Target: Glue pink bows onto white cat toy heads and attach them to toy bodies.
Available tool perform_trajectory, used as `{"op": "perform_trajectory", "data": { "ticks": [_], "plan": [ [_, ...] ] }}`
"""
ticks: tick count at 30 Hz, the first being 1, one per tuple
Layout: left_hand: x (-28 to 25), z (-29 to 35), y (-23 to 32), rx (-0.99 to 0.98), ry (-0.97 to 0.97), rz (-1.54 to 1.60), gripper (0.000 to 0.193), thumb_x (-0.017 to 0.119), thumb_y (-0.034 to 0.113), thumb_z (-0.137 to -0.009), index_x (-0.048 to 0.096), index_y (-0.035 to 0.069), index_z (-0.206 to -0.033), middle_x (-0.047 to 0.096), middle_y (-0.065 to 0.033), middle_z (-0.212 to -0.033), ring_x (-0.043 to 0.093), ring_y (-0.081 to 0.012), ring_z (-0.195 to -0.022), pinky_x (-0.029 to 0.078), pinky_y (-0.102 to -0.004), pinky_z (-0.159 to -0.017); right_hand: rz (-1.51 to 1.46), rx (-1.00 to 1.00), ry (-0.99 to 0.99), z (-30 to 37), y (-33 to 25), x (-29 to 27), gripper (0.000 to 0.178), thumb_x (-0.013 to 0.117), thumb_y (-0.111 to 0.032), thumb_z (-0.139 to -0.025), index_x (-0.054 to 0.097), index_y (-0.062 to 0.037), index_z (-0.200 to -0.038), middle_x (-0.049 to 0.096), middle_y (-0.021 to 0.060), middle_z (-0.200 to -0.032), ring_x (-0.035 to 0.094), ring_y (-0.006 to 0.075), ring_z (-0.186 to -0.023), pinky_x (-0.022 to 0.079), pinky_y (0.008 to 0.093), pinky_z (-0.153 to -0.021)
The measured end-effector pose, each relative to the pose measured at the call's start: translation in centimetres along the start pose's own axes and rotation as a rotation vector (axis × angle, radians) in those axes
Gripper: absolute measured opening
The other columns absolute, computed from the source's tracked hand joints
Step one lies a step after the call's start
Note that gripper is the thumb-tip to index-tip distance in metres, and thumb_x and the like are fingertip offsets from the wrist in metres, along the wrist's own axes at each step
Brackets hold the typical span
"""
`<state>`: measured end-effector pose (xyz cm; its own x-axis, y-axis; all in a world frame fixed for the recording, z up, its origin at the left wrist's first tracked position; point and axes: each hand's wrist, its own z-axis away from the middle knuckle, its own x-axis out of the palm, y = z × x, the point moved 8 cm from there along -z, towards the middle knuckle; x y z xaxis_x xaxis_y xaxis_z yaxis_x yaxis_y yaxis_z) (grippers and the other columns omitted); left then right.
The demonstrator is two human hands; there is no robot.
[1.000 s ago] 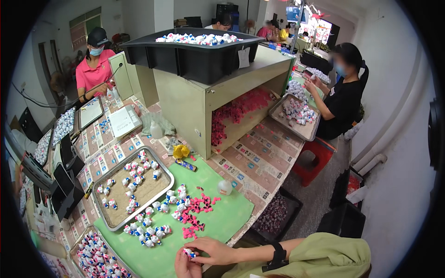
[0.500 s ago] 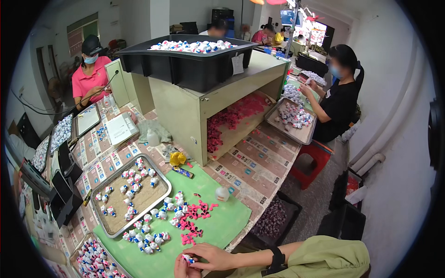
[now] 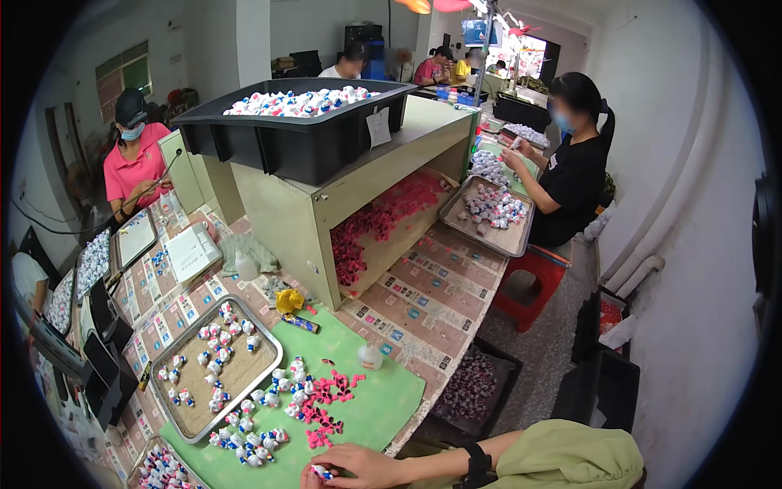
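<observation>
At the bottom edge, my right hand (image 3: 360, 466) and my left hand (image 3: 309, 477) meet around one small white, blue and pink toy figurine (image 3: 322, 472). Fingers of both are closed on it; the left hand is mostly cut off by the frame. Ahead lies a green mat (image 3: 375, 407) with a cluster of similar white-and-blue figurines (image 3: 248, 444). Beside that cluster, small pink pieces (image 3: 326, 416) are scattered. A metal tray (image 3: 278, 346) lined with brown material holds more figurines, standing apart from one another.
A cabinet (image 3: 281, 224) carries a black bin (image 3: 285, 134) of figurines; pink pieces fill its shelf. A small bottle (image 3: 370, 356), yellow crumpled item (image 3: 289, 301) and marker-like tube (image 3: 300, 323) lie nearby. A co-worker (image 3: 574, 175) sits at right, another (image 3: 134, 167) at left. A red stool (image 3: 533, 285) stands right.
The whole view has shifted, so the table and cabinet appear farther left and the near items lower. Both hands stay together on the figurine.
</observation>
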<state>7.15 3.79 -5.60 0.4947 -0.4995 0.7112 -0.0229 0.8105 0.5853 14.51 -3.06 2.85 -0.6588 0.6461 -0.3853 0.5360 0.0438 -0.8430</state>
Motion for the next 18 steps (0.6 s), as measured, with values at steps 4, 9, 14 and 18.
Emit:
{"op": "perform_trajectory", "data": {
  "ticks": [4, 9, 14, 18],
  "plan": [
    [0.46, 0.34, 0.25, 0.001, 0.024, -0.023, 0.028, 0.041, 0.021, -0.088, 0.046, 0.002, -0.108, 0.05, -0.0083, -0.101, 0.049, -0.0183, -0.092, 0.043, -0.0311, -0.08, -0.017, 0.015, -0.019, 0.17, 0.53, 0.22, 0.035, 0.058, -0.022, -0.073, 0.05, -0.0018, -0.101, 0.053, 0.015, -0.087, 0.052, 0.0295, -0.08, 0.041, 0.0364, -0.071],
    [0.86, 0.36, 0.46, 0.017, -0.001, -0.031, 0.028, 0.041, 0.02, -0.088, 0.046, 0.001, -0.108, 0.051, -0.0084, -0.101, 0.049, -0.0183, -0.092, 0.043, -0.0307, -0.079, 0.005, 0.02, -0.004, 0.3, 0.59, 0.27, 0.035, 0.059, -0.021, -0.073, 0.05, -0.0017, -0.101, 0.053, 0.0152, -0.086, 0.052, 0.0296, -0.079, 0.041, 0.0364, -0.071],
    [0.79, 0.25, 0.21, 0.002, -0.021, -0.029, 0.03, 0.04, 0.021, -0.088, 0.046, 0.001, -0.109, 0.051, -0.009, -0.102, 0.05, -0.0187, -0.093, 0.043, -0.0305, -0.08, 0.009, 0.005, 0.02, 0.59, 0.95, 0.37, 0.035, 0.059, -0.021, -0.073, 0.05, -0.0016, -0.101, 0.053, 0.0153, -0.086, 0.052, 0.0299, -0.08, 0.041, 0.0366, -0.071],
    [0.56, 0.34, 0.05, -0.015, 0.013, -0.037, 0.031, 0.04, 0.022, -0.088, 0.045, 0.001, -0.11, 0.051, -0.0088, -0.103, 0.049, -0.0184, -0.094, 0.043, -0.0296, -0.08, -0.01, -0.028, 0.036, 0.5, 0.18, -0.2, 0.035, 0.058, -0.02, -0.073, 0.05, -0.0019, -0.101, 0.052, 0.0161, -0.09, 0.051, 0.0307, -0.084, 0.041, 0.0369, -0.073]
  ]
}}
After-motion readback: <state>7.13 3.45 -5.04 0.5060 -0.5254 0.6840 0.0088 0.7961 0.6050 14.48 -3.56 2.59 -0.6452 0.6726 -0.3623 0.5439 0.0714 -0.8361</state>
